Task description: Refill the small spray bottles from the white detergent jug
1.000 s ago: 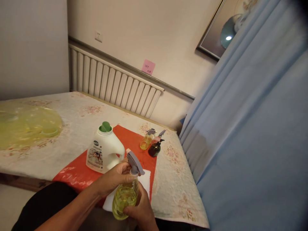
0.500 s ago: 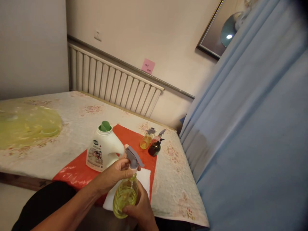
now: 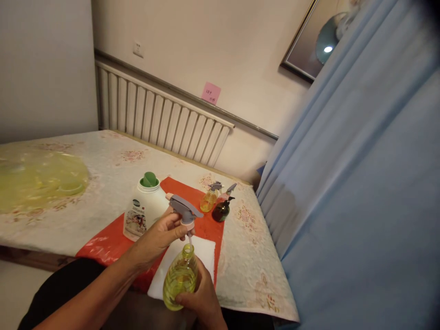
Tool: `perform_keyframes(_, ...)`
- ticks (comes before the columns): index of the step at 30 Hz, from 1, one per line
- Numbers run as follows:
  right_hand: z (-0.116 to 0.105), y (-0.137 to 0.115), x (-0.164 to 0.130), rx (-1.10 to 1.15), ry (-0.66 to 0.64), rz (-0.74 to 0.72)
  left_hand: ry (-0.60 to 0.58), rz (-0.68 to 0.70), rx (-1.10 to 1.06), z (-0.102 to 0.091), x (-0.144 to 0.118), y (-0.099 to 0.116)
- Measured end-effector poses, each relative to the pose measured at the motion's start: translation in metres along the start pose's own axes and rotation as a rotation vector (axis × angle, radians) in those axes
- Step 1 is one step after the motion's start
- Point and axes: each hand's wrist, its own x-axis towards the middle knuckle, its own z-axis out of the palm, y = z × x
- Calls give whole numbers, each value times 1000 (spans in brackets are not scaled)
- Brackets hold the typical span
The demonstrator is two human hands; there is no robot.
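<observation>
The yellow bottle (image 3: pixel 180 278) is gripped by the right hand (image 3: pixel 202 300); the spray head (image 3: pixel 184 211) is pinched, lifted, by the left hand (image 3: pixel 158 238). Liquid could be spilled onto the white cloth (image 3: pixel 206 252) if the open bottle is tilted.

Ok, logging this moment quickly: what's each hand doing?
Left hand: closed on the spray head, lifted off.
Right hand: holding the yellow bottle.

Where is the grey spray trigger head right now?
In the head view, the grey spray trigger head is lifted just above the yellow spray bottle, pinched in the left hand, in front of the white detergent jug.
</observation>
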Motion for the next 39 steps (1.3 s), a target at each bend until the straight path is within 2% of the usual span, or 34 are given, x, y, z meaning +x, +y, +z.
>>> perform_keyframes(4, -3, 4, 0, -13, 12, 2, 42, 35, -62, -2, -3, 2)
perform_keyframes(11, -2, 3, 1, -14, 12, 0, 223, 93, -271, -13, -6, 6)
perform_keyframes(13, -2, 3, 2, -15, 9, 10, 199, 54, -195, -14, -9, 8)
perform_keyframes(16, -2, 3, 2, -27, 6, 23, 37, -8, 5, -14, -13, 10)
perform_keyframes(17, -2, 3, 2, -32, 6, 21, 14, -4, 26, -14, -14, 10)
perform_keyframes(21, -2, 3, 2, -47, 8, 18, 172, 39, -109, -15, -15, 8)
perform_keyframes(25, -2, 0, 2, -35, 12, 19, 137, -3, -163, -16, -14, 5)
perform_keyframes(28, 0, -3, 3, -23, 2, 25, 238, 61, -283, -19, -15, 4)
perform_keyframes(30, 2, -4, 4, -49, 6, 40, 237, 32, -303, -22, -16, 4)
perform_keyframes(32, 3, -5, 5, -95, 25, 54, 241, 28, -341, -26, -18, 5)
perform_keyframes(36, 5, -4, 8, -165, 33, 70, 388, 123, -559, -40, -21, 6)
perform_keyframes(39, 4, -1, 13, -205, 38, 96, 396, 91, -652, -57, -24, 1)
